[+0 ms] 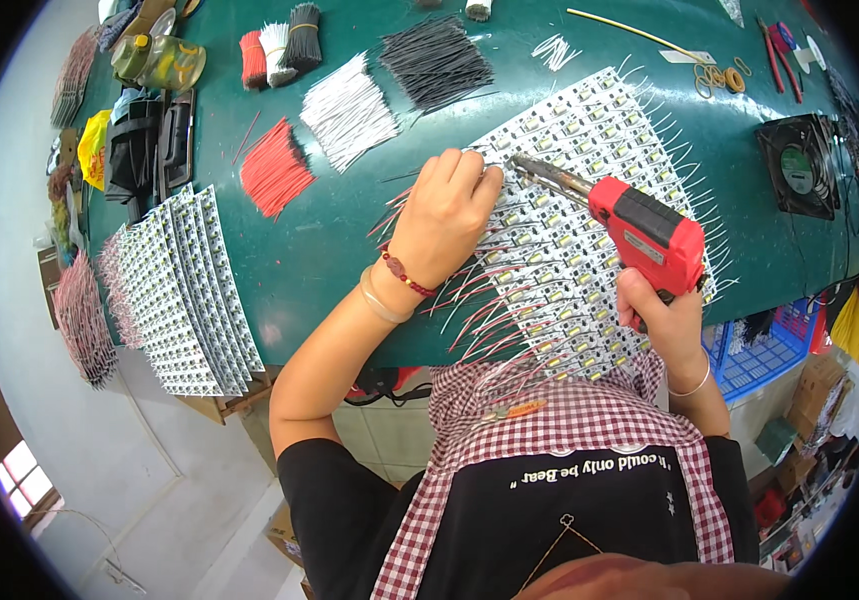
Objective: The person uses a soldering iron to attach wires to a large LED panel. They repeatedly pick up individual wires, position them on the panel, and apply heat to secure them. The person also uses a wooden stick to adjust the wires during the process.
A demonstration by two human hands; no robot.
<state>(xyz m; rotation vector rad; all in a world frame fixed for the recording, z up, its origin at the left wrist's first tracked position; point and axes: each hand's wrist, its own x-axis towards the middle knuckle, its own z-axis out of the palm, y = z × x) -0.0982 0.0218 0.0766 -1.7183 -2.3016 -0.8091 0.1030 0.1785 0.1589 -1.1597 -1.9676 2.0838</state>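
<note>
A white panel of small LED circuit boards [574, 215] lies on the green table in front of me, with red, black and white wires along its edges. My right hand [664, 315] is wrapped round the grip of a red and black soldering gun [652, 235]. The gun's metal tip points left and meets the panel near its upper left side, or is very close to it. Just left of that tip, my left hand [447, 210] is closed in a pinch at the panel's edge. A thin dark wire [399, 178] runs out behind it; the pinched end is hidden by my fingers.
Red wires [276, 167], white wires [350, 111] and black wires [436, 62] lie in piles beyond my left hand. Stacked LED panels [189, 295] overhang the left table edge. A black fan [798, 168] stands at right, above a blue basket [764, 350]. Pliers [779, 60] lie far right.
</note>
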